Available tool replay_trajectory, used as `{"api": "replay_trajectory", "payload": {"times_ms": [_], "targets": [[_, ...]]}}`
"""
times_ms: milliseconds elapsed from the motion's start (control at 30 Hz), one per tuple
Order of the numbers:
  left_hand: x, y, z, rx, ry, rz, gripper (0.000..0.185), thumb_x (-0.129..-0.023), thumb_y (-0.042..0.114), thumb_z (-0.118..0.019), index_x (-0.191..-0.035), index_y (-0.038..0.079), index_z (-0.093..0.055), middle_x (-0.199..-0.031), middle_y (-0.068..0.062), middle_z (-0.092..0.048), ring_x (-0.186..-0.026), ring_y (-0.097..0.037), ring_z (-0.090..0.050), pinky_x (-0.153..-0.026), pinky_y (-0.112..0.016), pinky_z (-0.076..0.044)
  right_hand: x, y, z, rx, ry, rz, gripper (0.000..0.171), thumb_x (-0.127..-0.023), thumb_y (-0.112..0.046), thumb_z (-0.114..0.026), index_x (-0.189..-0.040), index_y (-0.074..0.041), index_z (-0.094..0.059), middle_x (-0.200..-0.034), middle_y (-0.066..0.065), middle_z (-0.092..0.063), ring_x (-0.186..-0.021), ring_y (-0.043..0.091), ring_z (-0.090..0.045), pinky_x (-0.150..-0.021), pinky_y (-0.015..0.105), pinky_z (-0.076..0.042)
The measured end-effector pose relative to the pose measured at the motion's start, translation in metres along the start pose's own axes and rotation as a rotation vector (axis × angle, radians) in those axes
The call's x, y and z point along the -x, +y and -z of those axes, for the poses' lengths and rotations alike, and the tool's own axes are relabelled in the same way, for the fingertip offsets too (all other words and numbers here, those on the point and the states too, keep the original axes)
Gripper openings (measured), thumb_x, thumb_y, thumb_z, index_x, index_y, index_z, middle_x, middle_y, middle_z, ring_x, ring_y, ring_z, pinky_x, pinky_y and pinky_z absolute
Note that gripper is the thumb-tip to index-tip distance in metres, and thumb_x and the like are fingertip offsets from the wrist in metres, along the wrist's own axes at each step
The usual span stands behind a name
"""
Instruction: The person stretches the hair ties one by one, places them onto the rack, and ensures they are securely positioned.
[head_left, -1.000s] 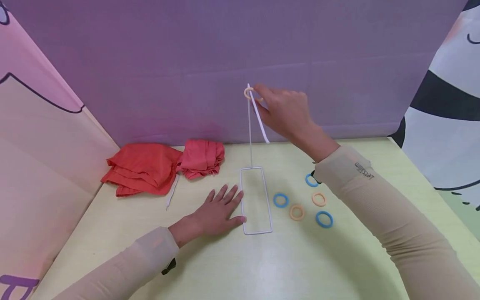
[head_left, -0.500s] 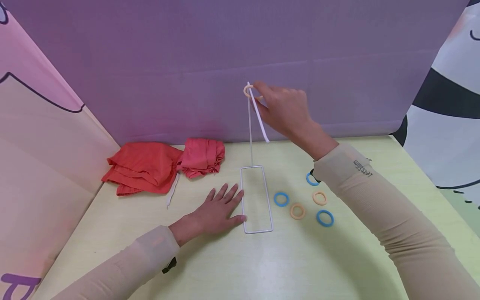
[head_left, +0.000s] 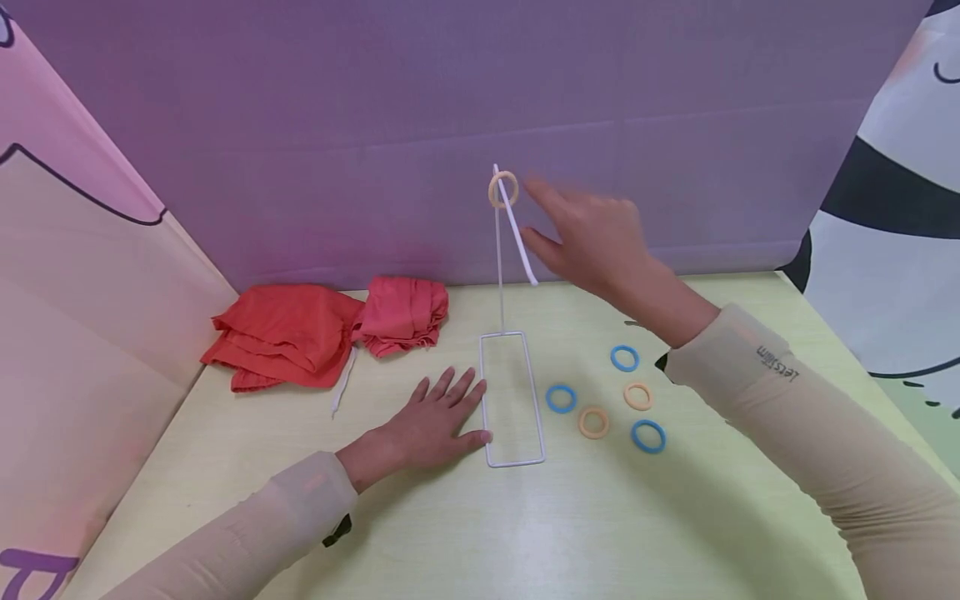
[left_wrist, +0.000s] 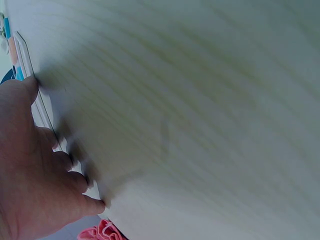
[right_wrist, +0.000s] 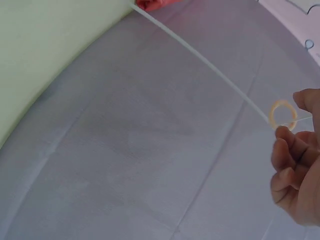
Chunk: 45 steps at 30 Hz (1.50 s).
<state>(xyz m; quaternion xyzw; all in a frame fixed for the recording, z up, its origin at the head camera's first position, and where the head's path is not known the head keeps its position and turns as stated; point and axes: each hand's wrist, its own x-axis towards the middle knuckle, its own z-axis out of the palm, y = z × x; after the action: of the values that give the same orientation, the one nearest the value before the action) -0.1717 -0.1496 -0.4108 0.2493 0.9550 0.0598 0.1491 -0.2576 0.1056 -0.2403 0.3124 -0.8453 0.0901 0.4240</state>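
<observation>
the orange ring (head_left: pixel 503 189) hangs near the top of the thin white wire stand (head_left: pixel 500 258), on the slanted arm that comes down from the tip. the right hand (head_left: pixel 592 242) is just beside it, fingers loosely spread and holding nothing; in the right wrist view the fingertips (right_wrist: pixel 287 136) are very close to the ring (right_wrist: pixel 283 113), but i cannot tell if they touch it.

the left hand (head_left: pixel 431 425) lies flat on the pale green table (head_left: pixel 450 533), fingers straight and pressed down, the thumb against the rectangular wire base (head_left: pixel 512 400) of the stand. in the left wrist view the hand (left_wrist: pixel 35 170) presses beside the same wire edge (left_wrist: pixel 25 55).

i judge the ring to be very light and soft, perhaps a small elastic band — it should bend between two fingers and not slip much. the best hold seems to be a pinch on its rim, at the side away from the wire. the stand looks thin, light and springy, so it may tip or sway with a small push — the base is where to keep it steady.

on the table to the right of the base lie five more rings, three blue (head_left: pixel 560 398) and two orange (head_left: pixel 593 422), near each other but apart. red cloths (head_left: pixel 300 333) are bunched at the far left.
</observation>
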Motion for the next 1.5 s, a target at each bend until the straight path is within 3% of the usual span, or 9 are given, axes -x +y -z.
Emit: {"api": "replay_trajectory", "payload": {"times_ms": [133, 333, 500, 600, 900, 1033, 1133, 1367, 1500], "targets": [[0.000, 0.001, 0.002, -0.009, -0.005, 0.003, 0.083, -0.099, 0.066, -0.039, -0.163, 0.021, -0.011, -0.171, -0.003, -0.003, -0.158, -0.035, 0.002, -0.124, -0.062, -0.005, 0.019, 0.002, 0.016, -0.092, -0.172, -0.069, 0.045, -0.094, -0.038, -0.066, -0.134, -0.020, -0.058, -0.070, 0.002, -0.062, -0.058, 0.023, -0.058, -0.043, 0.044, -0.042], [0.000, 0.001, 0.005, -0.007, -0.012, 0.010, 0.083, -0.099, 0.066, -0.040, -0.163, 0.021, -0.011, -0.171, -0.003, -0.003, -0.158, -0.035, 0.002, -0.124, -0.062, -0.005, 0.052, 0.004, 0.032, -0.179, -0.457, -0.202, 0.050, -0.094, -0.041, -0.065, -0.139, -0.021, -0.057, -0.070, -0.005, -0.059, -0.058, 0.014, -0.051, -0.049, 0.035, -0.040], [0.001, 0.003, 0.006, -0.001, -0.026, 0.010, 0.083, -0.099, 0.066, -0.041, -0.162, 0.022, -0.011, -0.171, -0.003, -0.003, -0.158, -0.035, 0.002, -0.124, -0.062, -0.005, 0.083, 0.004, 0.035, -0.227, -0.693, -0.262, 0.052, -0.095, -0.040, -0.064, -0.141, -0.019, -0.057, -0.066, -0.008, -0.056, -0.052, 0.011, -0.046, -0.045, 0.029, -0.035], [0.001, 0.004, 0.006, 0.005, -0.023, 0.009, 0.083, -0.099, 0.065, -0.042, -0.162, 0.021, -0.012, -0.171, -0.004, -0.004, -0.158, -0.036, 0.001, -0.124, -0.063, -0.006, 0.100, 0.004, 0.031, -0.240, -0.781, -0.263, 0.050, -0.094, -0.039, -0.066, -0.138, -0.017, -0.060, -0.065, -0.009, -0.055, -0.052, 0.009, -0.045, -0.045, 0.028, -0.033], [0.001, 0.003, 0.006, 0.000, -0.015, 0.006, 0.082, -0.099, 0.064, -0.042, -0.162, 0.020, -0.014, -0.171, -0.005, -0.005, -0.157, -0.036, 0.001, -0.124, -0.063, -0.005, 0.140, 0.000, 0.007, -0.263, -0.946, -0.217, 0.048, -0.092, -0.040, -0.067, -0.134, -0.016, -0.064, -0.063, -0.009, -0.056, -0.063, 0.008, -0.049, -0.046, 0.027, -0.037], [0.000, 0.003, 0.005, 0.005, -0.020, 0.011, 0.082, -0.099, 0.064, -0.042, -0.163, 0.021, -0.012, -0.171, -0.004, -0.003, -0.158, -0.035, 0.002, -0.124, -0.062, -0.004, 0.150, -0.007, -0.006, -0.249, -1.006, -0.209, 0.051, -0.091, -0.043, -0.067, -0.136, -0.019, -0.063, -0.083, -0.002, -0.071, -0.075, 0.011, -0.059, -0.047, 0.030, -0.040], [0.000, 0.003, 0.004, 0.004, -0.019, 0.008, 0.083, -0.099, 0.065, -0.042, -0.163, 0.021, -0.012, -0.171, -0.004, -0.003, -0.158, -0.035, 0.003, -0.124, -0.062, -0.004, 0.156, -0.010, -0.013, -0.251, -1.006, -0.208, 0.052, -0.090, -0.044, -0.068, -0.136, -0.020, -0.063, -0.100, 0.001, -0.073, -0.077, 0.012, -0.062, -0.048, 0.031, -0.043], [0.001, 0.002, 0.003, -0.001, -0.016, 0.000, 0.083, -0.099, 0.065, -0.040, -0.163, 0.021, -0.011, -0.171, -0.004, -0.003, -0.157, -0.036, 0.003, -0.124, -0.063, -0.004, 0.159, -0.014, -0.025, -0.227, -0.989, -0.241, 0.058, -0.088, -0.050, -0.070, -0.137, -0.021, -0.062, -0.092, -0.002, -0.070, -0.076, 0.012, -0.059, -0.048, 0.031, -0.042], [0.001, 0.002, 0.004, 0.002, -0.017, 0.005, 0.083, -0.099, 0.065, -0.041, -0.163, 0.021, -0.011, -0.171, -0.004, -0.002, -0.157, -0.036, 0.003, -0.124, -0.063, -0.004, 0.158, -0.014, -0.031, -0.185, -0.986, -0.229, 0.058, -0.087, -0.054, -0.070, -0.136, -0.025, -0.063, -0.104, 0.001, -0.072, -0.086, 0.017, -0.065, -0.050, 0.032, -0.044]]}}
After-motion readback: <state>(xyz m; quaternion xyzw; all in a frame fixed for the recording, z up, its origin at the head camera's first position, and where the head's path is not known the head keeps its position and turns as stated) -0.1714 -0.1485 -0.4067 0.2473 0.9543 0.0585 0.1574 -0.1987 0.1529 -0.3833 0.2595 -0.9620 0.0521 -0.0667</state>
